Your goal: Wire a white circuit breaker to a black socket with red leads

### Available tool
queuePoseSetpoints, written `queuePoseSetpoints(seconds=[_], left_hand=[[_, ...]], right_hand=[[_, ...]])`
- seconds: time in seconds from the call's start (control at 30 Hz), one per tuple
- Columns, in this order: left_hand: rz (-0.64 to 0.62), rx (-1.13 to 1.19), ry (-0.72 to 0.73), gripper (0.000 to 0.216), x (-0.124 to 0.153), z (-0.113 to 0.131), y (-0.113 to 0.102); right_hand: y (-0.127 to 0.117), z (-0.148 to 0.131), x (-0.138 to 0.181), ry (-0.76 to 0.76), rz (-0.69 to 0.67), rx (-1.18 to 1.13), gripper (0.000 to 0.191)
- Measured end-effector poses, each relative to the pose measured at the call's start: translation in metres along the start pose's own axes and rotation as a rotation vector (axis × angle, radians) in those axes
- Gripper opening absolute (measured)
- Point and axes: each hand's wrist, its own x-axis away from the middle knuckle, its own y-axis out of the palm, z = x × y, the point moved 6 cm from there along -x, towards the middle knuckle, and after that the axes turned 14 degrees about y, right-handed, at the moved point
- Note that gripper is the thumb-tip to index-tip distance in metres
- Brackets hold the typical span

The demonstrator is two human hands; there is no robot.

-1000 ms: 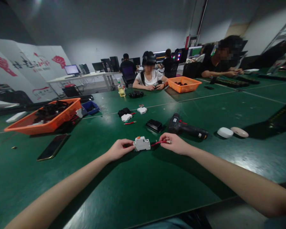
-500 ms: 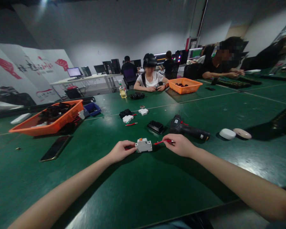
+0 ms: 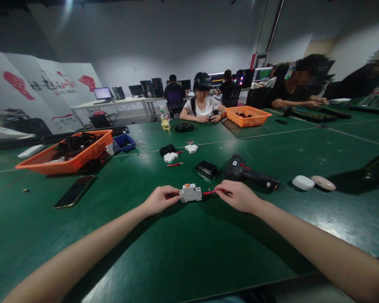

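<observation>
A small white circuit breaker (image 3: 190, 193) with an orange lever stands on the green table (image 3: 183, 252) in front of me. My left hand (image 3: 159, 200) is closed on its left end, where a bit of red wire shows under the fingers. My right hand (image 3: 239, 196) pinches a short red wire (image 3: 212, 192) that runs to the breaker's right side.
A black power screwdriver (image 3: 251, 174) lies just beyond my right hand, with a black block (image 3: 207, 169), two more white breakers (image 3: 170, 157) and a loose red wire (image 3: 174, 164) behind. An orange basket (image 3: 66, 152) and a phone (image 3: 73, 192) sit left. Other people work at the far side.
My hands and the breaker have stayed almost still; my right hand has lowered the red wire slightly towards the breaker's right side. The view has shifted a little.
</observation>
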Motion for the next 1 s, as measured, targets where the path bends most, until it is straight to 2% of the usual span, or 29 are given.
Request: queuePoseSetpoints(seconds=[0.37,0.63,0.8,1.0], left_hand=[[-0.012,-0.049,0.036,0.031,0.001,0.006,0.001],[-0.03,-0.119,0.093,0.031,0.001,0.014,-0.001],[-0.045,-0.198,0.164,0.032,0.004,0.017,0.0],[-0.042,-0.276,0.177,0.032,0.006,0.021,-0.001]], right_hand=[[0.005,0.0,-0.002,0.0,-0.059,-0.076,0.025],[0.007,0.0,-0.002,-0.014,-0.052,0.013,0.024],[0.008,-0.001,-0.003,0.006,-0.052,0.014,0.024],[0.011,0.0,-0.005,0.022,-0.085,0.0,0.024]])
